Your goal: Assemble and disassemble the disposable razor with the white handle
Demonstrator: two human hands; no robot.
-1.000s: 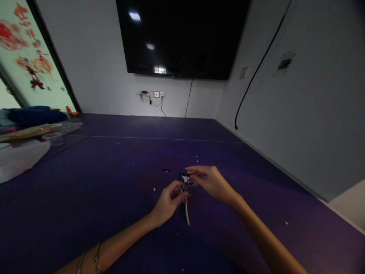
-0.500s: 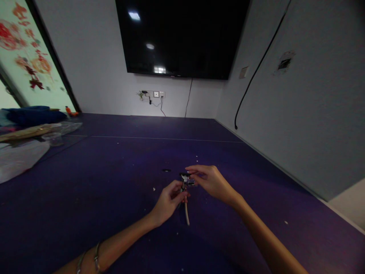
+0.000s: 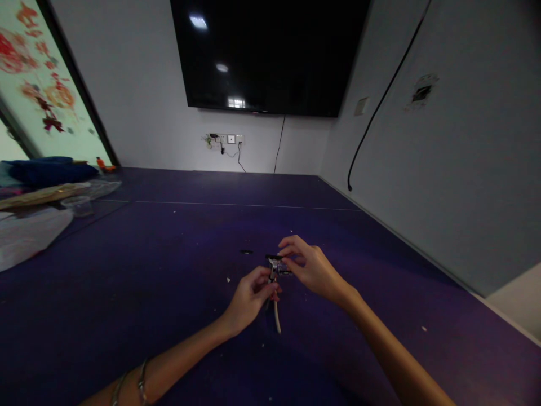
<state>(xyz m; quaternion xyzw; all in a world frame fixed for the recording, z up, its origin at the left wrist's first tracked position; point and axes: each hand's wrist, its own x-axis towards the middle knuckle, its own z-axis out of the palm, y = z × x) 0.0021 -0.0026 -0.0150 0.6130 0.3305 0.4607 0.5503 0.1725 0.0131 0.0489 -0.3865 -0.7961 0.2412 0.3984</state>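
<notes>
Above the purple surface, my left hand (image 3: 249, 299) pinches a small silver-and-black metal device (image 3: 274, 265) near its lower end. A pale, curved, handle-like piece (image 3: 276, 318) hangs below the fingers, with a bit of red beside it. My right hand (image 3: 310, 264) is closed at the device's upper right, thumb and fingertips on a dark part there. The fingers cover much of the device, and its exact kind does not show. A short black strip (image 3: 246, 252) lies on the surface just beyond my left hand.
Small white scraps (image 3: 229, 279) dot the purple surface (image 3: 147, 316). At the left are a clear plastic cup (image 3: 78, 206), a white bag (image 3: 31, 237) and dark blue cloth (image 3: 48, 172). A black cable (image 3: 374, 113) hangs along the right wall, and a television (image 3: 270, 56) is mounted ahead.
The fingers of my right hand have lifted and curled slightly at the device's top. My left hand and the device stay almost in place.
</notes>
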